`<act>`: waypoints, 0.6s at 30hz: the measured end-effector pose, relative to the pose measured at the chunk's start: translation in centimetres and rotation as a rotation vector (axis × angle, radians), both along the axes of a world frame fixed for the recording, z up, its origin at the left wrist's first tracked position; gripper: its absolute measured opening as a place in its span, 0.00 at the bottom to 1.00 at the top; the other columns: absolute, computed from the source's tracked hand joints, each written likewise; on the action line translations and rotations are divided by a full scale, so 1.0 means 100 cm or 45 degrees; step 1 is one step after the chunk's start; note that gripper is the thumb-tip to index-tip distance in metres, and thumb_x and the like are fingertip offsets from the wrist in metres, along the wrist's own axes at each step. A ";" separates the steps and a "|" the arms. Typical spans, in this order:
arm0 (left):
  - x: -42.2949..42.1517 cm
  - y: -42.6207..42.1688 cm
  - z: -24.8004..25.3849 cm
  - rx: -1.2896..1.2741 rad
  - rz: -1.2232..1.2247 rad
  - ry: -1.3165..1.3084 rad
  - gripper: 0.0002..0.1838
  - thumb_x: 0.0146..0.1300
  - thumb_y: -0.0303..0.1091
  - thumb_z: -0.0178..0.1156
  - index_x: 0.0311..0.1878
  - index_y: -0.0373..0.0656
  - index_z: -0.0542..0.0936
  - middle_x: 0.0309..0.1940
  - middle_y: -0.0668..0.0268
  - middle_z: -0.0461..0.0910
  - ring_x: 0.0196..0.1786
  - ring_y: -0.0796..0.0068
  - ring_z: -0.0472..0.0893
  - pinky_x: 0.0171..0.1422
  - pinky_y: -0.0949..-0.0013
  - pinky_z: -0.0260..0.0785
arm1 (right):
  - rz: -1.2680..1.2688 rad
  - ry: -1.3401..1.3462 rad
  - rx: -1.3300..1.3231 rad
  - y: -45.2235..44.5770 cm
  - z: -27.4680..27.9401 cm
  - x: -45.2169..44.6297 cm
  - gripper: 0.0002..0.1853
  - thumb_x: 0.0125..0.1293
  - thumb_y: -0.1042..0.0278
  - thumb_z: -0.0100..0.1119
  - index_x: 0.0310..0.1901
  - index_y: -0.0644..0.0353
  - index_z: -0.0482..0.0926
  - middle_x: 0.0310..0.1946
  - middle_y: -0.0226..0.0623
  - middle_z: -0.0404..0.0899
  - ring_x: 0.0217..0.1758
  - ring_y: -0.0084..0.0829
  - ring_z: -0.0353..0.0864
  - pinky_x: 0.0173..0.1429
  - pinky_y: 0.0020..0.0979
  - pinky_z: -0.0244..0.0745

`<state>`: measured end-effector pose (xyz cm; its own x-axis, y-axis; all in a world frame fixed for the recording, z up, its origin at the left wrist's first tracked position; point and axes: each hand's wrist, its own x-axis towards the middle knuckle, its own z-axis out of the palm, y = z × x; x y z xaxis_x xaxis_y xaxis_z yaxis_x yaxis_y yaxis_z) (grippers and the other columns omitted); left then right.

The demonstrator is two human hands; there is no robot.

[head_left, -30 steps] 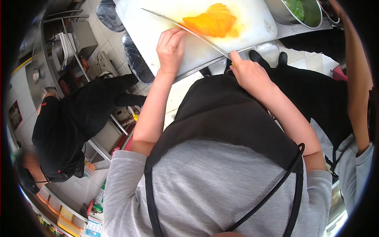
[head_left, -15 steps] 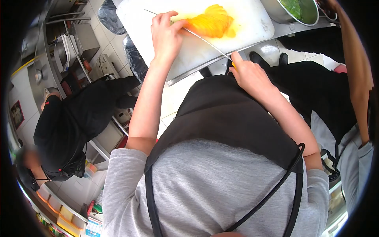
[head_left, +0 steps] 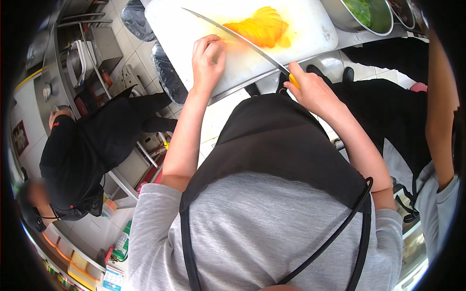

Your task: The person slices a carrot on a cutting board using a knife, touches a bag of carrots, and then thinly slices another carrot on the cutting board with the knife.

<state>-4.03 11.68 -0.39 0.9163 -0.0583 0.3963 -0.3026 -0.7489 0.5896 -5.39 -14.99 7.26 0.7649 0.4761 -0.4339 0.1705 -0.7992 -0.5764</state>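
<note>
My right hand point(head_left: 310, 89) is closed round the yellow handle of a long knife point(head_left: 242, 40), whose blade slants up to the left over the white cutting board point(head_left: 310, 34). Thin orange slices point(head_left: 259, 26) lie fanned out on the board, just beyond the blade. On the near side of the blade is my left hand point(head_left: 208, 63), its fingers curled together at the left end of the slices. Whatever those fingertips pinch is too small to make out.
A metal bowl with green leaves point(head_left: 359, 12) stands right of the board. Black plastic-wrapped items point(head_left: 167, 72) are at its left. A co-worker in black point(head_left: 97, 136) bends over a counter at left; another person's arm point(head_left: 439, 111) is at right.
My left hand has come back from over the blade to its near side, fingers curling. The knife has shifted slightly, and its yellow handle shows more.
</note>
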 end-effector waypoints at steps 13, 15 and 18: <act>-0.023 0.053 0.051 0.018 0.047 0.217 0.09 0.49 0.21 0.65 0.35 0.41 0.79 0.42 0.64 0.83 0.50 0.63 0.78 0.57 0.64 0.70 | -0.037 0.031 0.099 -0.007 0.025 -0.005 0.16 0.69 0.64 0.57 0.48 0.62 0.63 0.30 0.58 0.78 0.38 0.61 0.77 0.40 0.50 0.69; -0.038 0.085 0.051 -0.032 0.256 0.152 0.10 0.51 0.23 0.66 0.37 0.42 0.80 0.41 0.64 0.83 0.49 0.63 0.79 0.58 0.64 0.69 | -0.047 0.006 0.102 -0.014 0.034 -0.005 0.16 0.69 0.63 0.57 0.48 0.61 0.63 0.29 0.57 0.78 0.37 0.61 0.77 0.40 0.48 0.70; -0.058 0.143 0.034 -0.095 0.546 0.319 0.11 0.52 0.24 0.67 0.40 0.42 0.81 0.42 0.63 0.83 0.49 0.62 0.79 0.58 0.62 0.70 | -0.203 -0.029 0.099 -0.021 0.044 -0.002 0.17 0.69 0.63 0.57 0.50 0.61 0.64 0.28 0.56 0.78 0.34 0.59 0.78 0.37 0.47 0.70</act>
<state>-9.81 26.03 3.05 0.9190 0.3647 0.1496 0.1810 -0.7276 0.6617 -5.59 -17.07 11.63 0.8426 0.3794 -0.3822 0.0586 -0.7701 -0.6353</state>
